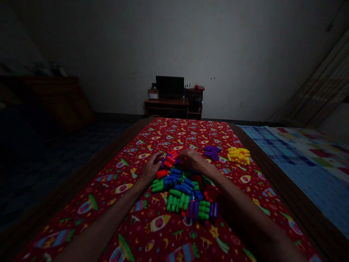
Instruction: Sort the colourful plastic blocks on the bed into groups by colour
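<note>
Bullet-shaped plastic toy blocks lie in a mixed heap on a red patterned cloth (160, 222). My left hand (151, 167) is at the heap's far left edge, its fingers apart and curved against a purple block. Beside its fingertips are red blocks (171, 159). My right hand (192, 160) bends over the far side of the heap, fingers curled down near those red blocks; what they hold is hidden. Closer to me lie blue blocks (185, 186), green blocks (177, 201) and a purple block (193, 209).
Purple blocks (212, 153) and yellow blocks (239, 155) form separate piles to the right. Beyond the cloth, a low desk (166, 103) carries a dark monitor (170, 86). A bed with a blue checked cover (294, 174) is at the right, a wooden cabinet (58, 102) at the left.
</note>
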